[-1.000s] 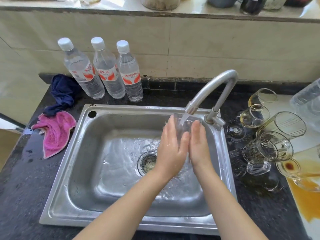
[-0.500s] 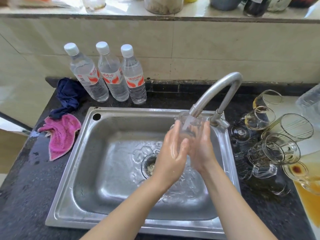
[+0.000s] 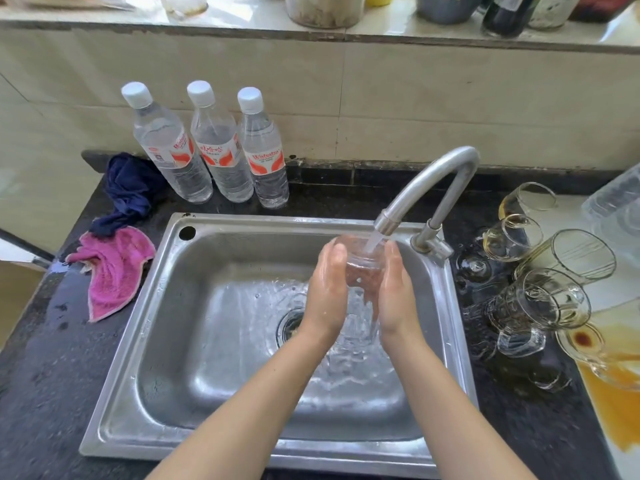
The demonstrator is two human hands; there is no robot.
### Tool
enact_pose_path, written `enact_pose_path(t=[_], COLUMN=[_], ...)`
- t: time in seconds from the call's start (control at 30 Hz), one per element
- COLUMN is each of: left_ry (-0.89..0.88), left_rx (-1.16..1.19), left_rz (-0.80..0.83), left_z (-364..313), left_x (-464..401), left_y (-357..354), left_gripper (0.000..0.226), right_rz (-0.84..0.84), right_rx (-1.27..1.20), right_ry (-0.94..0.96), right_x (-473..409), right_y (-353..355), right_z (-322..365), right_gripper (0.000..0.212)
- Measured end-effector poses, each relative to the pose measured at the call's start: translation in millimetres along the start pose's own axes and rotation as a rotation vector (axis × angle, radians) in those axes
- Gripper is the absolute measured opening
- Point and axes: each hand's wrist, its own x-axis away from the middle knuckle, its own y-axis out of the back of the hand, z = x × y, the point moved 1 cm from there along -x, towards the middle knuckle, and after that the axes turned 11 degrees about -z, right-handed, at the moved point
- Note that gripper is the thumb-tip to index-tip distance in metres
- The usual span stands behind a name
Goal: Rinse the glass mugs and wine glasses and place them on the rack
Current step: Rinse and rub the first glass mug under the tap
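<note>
A clear glass (image 3: 360, 263) is held upright over the sink (image 3: 221, 341), directly under the faucet (image 3: 426, 188), and is clasped between both hands. The left hand (image 3: 327, 292) is pressed against its left side with fingers reaching up to the rim, and the right hand (image 3: 394, 289) is pressed against its right side in the same way; the palms face each other with the glass caught between them. Whether the fingers are curled round the far side cannot be told. Water (image 3: 374, 242) is poured from the spout into the mouth of the glass and is seen running down below the hands into the basin, where a rippled sheet is spread around the drain (image 3: 291, 327).

To the right of the sink, on the dark table (image 3: 52, 375), a cluster of unwashed glasses (image 3: 540, 299) is lain on its sides, some with yellowish residue, and small stemmed pieces are set just beside the faucet base. A white board with an orange stain (image 3: 620, 410) is seen at the right edge, and part of a clear tub (image 3: 616, 206) behind it.

Behind the sink three water bottles (image 3: 214, 147) with white caps are stood in a row against the tiled wall. At the left a pink cloth (image 3: 110, 271) is laid on the wet table, with a navy cloth (image 3: 131, 188) bunched just behind it.
</note>
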Motion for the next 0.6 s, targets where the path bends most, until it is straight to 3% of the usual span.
enact_pose_path(t=[0.1, 0.3, 0.43, 0.5, 0.6], left_ry=[0.000, -0.100, -0.208, -0.233, -0.251], left_rx=[-0.098, -0.303, -0.405, -0.437, -0.403], left_rz=[-0.001, -0.086, -0.137, -0.111, -0.092], left_z=[-0.2, -1.8, -3.7, -4.3, -4.4], left_x=[-7.6, 1.2, 4.6, -3.0, -10.4], left_y=[1.5, -0.6, -6.4, -4.5, 2.3], left_gripper=[0.066, 0.062, 0.074, 0.075, 0.066], right_rz=[0.023, 0.234, 0.082, 0.046, 0.151], right_rx=[0.055, 0.123, 0.062, 0.108, 0.294], right_ry=[-0.019, -0.184, -0.288, -0.261, -0.124], right_x=[9.7, -17.0, -28.1, -23.1, -16.2], right_y=[7.1, 11.3, 2.0, -0.5, 3.8], right_z=[-0.6, 21.0, 18.7, 11.7, 20.3], right_gripper=[0.034, 0.015, 0.019, 0.014, 0.017])
